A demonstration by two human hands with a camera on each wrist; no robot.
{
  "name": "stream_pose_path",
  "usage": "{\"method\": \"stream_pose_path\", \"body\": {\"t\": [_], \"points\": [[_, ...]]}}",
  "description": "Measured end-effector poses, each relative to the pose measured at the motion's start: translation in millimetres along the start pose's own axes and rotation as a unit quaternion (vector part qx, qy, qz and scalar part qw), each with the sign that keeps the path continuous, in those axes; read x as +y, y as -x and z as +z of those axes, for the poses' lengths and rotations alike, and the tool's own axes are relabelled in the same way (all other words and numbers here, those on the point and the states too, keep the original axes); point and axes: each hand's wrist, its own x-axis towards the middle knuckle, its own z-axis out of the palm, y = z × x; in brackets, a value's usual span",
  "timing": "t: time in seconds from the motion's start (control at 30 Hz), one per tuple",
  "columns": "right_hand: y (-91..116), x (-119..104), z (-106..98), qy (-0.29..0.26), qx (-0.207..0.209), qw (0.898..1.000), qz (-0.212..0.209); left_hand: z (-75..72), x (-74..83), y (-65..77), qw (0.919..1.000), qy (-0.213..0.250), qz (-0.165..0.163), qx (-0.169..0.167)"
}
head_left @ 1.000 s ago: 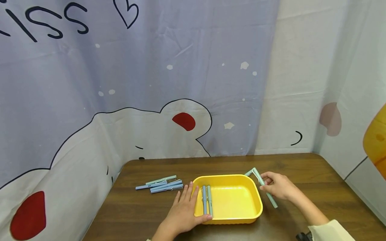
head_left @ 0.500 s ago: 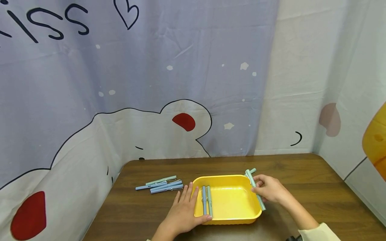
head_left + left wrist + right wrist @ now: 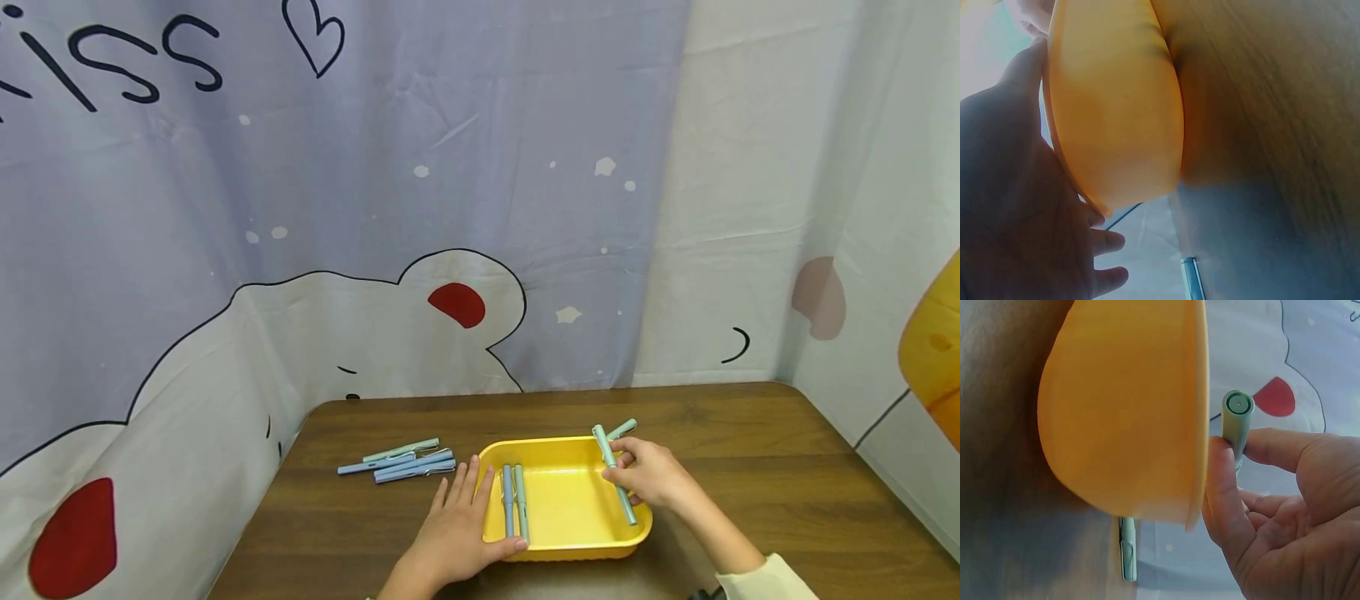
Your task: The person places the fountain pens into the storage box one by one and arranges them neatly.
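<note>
A yellow tray (image 3: 573,552) stands on the table, with a blue pen (image 3: 508,500) and a green pen (image 3: 521,504) lying side by side at its left end. My left hand (image 3: 463,533) rests on the tray's left rim with fingers spread straight; the left wrist view shows it along the tray wall (image 3: 1116,112). Between thumb and fingers, my right hand (image 3: 647,473) pinches another green pen (image 3: 619,487), tilted above the tray's right side. In the right wrist view that pen (image 3: 1237,419) points its end at the camera, beside the tray rim.
Left of the tray, several blue pens (image 3: 416,467) and a green pen (image 3: 401,449) lie in a loose pile. Another green pen (image 3: 622,429) lies behind the tray's right back corner. A printed curtain (image 3: 450,167) hangs behind the wooden table (image 3: 315,533).
My right hand has carried the green pen leftward, from outside the tray's right edge to over its inside. The left hand keeps its place on the rim.
</note>
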Motion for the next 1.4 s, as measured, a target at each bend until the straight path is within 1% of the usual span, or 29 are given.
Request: {"method": "stream_pose_path", "body": {"t": [0.27,0.6,0.83,0.97,1.13,1.27,1.4], "points": [[-1.0,-3.2,14.6,-0.006,-0.015,1.0,0.001,-0.7,0.7,0.5,1.0,0.001,-0.001,0.0],[-2.9,-7.5,33.4,-0.008,-0.005,1.0,-0.003,-0.3,0.5,1.9,1.0,0.004,0.004,0.005],[-4.4,-9.1,47.0,-0.024,-0.003,1.0,-0.003,0.3,0.6,1.9,1.0,0.005,0.003,0.003],[-4.8,-9.5,55.5,-0.019,-0.004,1.0,0.0,-0.3,1.0,2.7,1.0,0.004,0.003,0.003],[-5.2,-10.4,63.8,-0.016,-0.013,1.0,0.006,-0.5,1.4,4.3,1.0,0.005,0.007,0.003],[-5.8,-10.3,70.0,-0.027,-0.024,0.999,0.005,-0.7,1.5,5.0,0.9999,0.004,0.011,0.005],[-6.9,-9.7,76.0,-0.037,-0.04,0.998,0.005,-0.3,1.4,4.6,1.0,0.002,0.008,0.003]]}}
